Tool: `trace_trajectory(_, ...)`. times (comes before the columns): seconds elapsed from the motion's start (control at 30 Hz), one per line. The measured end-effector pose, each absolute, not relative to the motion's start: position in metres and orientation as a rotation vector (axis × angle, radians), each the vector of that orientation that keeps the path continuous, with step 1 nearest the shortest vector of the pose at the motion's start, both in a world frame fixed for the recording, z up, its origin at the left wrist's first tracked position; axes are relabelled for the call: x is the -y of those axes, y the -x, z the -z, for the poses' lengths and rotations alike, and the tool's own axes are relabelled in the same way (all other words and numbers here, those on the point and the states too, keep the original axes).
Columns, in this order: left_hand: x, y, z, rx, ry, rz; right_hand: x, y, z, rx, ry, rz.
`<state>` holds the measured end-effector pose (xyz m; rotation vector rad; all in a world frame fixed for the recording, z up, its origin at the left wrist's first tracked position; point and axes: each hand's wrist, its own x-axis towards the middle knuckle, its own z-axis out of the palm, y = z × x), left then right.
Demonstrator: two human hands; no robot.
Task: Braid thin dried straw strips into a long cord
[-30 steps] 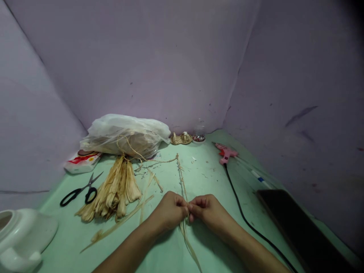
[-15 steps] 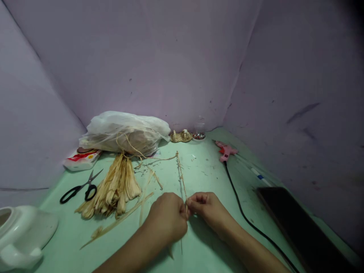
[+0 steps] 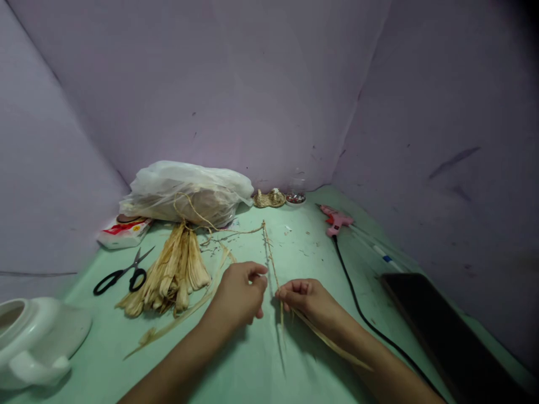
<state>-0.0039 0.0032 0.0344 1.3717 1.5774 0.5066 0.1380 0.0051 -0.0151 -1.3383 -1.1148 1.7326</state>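
Note:
My right hand (image 3: pixel 309 300) pinches a thin twisted cord (image 3: pixel 272 255) of dried fibre near its lower end. That cord runs away from me to a fixed point at the table's middle, then off left toward the plastic bag. Loose strip ends (image 3: pixel 330 339) trail below my right fingers, one lying across the wrist. My left hand (image 3: pixel 242 292) is just left of the cord, off it, with its fingers apart. Left of that hand lie a pale dried strip (image 3: pixel 181 321) and a tied bundle of dried husk strips (image 3: pixel 170 275).
Black-handled scissors (image 3: pixel 125 274), a white ceramic vessel (image 3: pixel 36 342) and a red-and-white packet (image 3: pixel 124 233) are on the left. A white plastic bag (image 3: pixel 189 188), a small woven piece (image 3: pixel 269 198) and a bead tub (image 3: pixel 296 199) line the back. At right are a pink glue gun (image 3: pixel 336 220) and a dark phone-like slab (image 3: pixel 442 336).
My left hand has let go of the cord and moved up and left, its fingers spreading. My right hand keeps its pinch, and loose strip ends now hang out below it.

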Motion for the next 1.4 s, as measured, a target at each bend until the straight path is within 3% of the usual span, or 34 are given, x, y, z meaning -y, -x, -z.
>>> trace_trajectory(0.1, -0.006, -0.003, -0.025, -1.331, -0.950, -0.530, -0.006, -0.136, 0.016, 1.120, 1.240, -1.736)
trace_trajectory(0.27, -0.001, -0.013, -0.011, -1.138, -0.804, -0.499, -0.005, -0.132, 0.018, 1.074, 1.173, -1.781)
trace_trajectory(0.73, -0.013, -0.001, -0.002, -1.297, -0.919, -0.446, -0.006, -0.142, 0.010, 1.396, 1.108, -1.711)
trace_trajectory(1.03, -0.008, -0.006, -0.001, -1.354, -1.084, -0.490, -0.008, -0.150, 0.007, 1.404, 1.472, -1.683)
trace_trajectory(1.4, -0.011, -0.005, -0.008, -1.368, -1.146, -0.524, -0.007, -0.148, 0.006, 1.404, 1.323, -1.626)
